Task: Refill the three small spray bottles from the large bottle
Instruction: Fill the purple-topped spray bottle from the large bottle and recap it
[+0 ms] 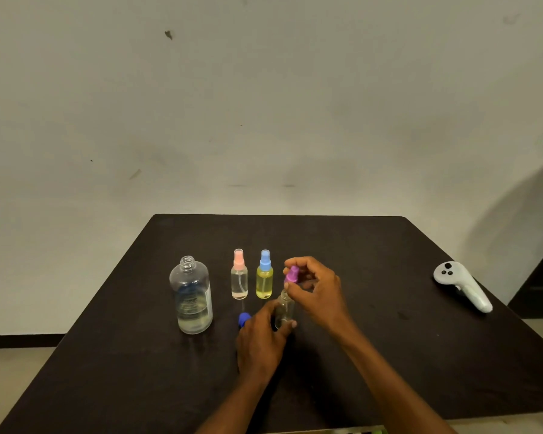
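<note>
The large clear bottle (193,300) stands uncapped on the dark table (389,355), roughly a third full of clear liquid. Its blue cap (244,319) lies to its right. Two small spray bottles stand behind it: one with a pink sprayer (239,278) and a yellow one with a blue sprayer (264,278). My left hand (261,339) grips a third small clear bottle (284,310), whose neck is open. My right hand (315,289) holds the purple sprayer top (292,274) just above that neck.
A white handheld controller (463,285) lies near the table's right edge. A pale wall stands behind the table's far edge.
</note>
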